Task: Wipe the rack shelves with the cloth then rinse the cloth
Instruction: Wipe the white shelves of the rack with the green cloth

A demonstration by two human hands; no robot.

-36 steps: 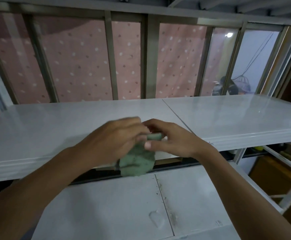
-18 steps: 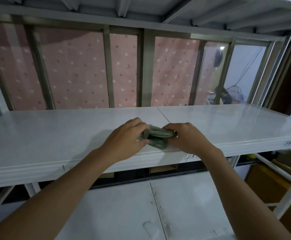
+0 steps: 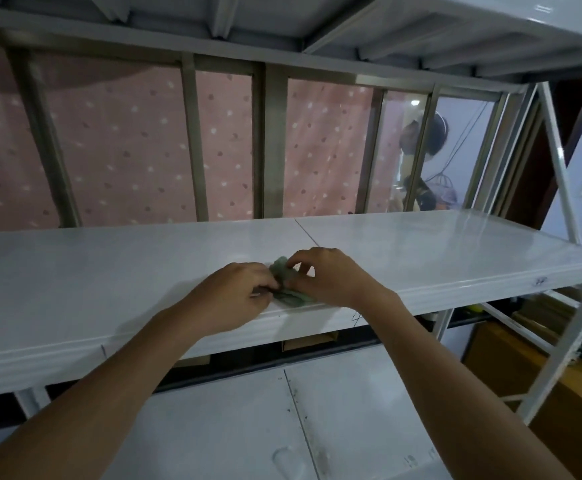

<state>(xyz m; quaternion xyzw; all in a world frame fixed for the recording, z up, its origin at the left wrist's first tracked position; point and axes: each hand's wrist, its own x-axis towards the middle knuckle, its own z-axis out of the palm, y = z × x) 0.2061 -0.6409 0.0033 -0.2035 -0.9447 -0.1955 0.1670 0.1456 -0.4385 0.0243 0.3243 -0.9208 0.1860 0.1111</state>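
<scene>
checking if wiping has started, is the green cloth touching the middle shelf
Touching. The head view shows the green cloth lying flat on the middle shelf near its front edge, no gap under it.

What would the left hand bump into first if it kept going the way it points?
The cloth. The left hand points right and a bit forward along the shelf, already touching the cloth, with the right hand just behind it.

Cloth [image 3: 288, 287]: pale green. Rack shelves [image 3: 109, 271]: glossy white; lower shelf [image 3: 230, 427] white w/ dark specks. Curtain [image 3: 127, 150] behind: pink w/ white & darker pink dots. Window frame [image 3: 275, 143]: grey-brown metal.
</scene>
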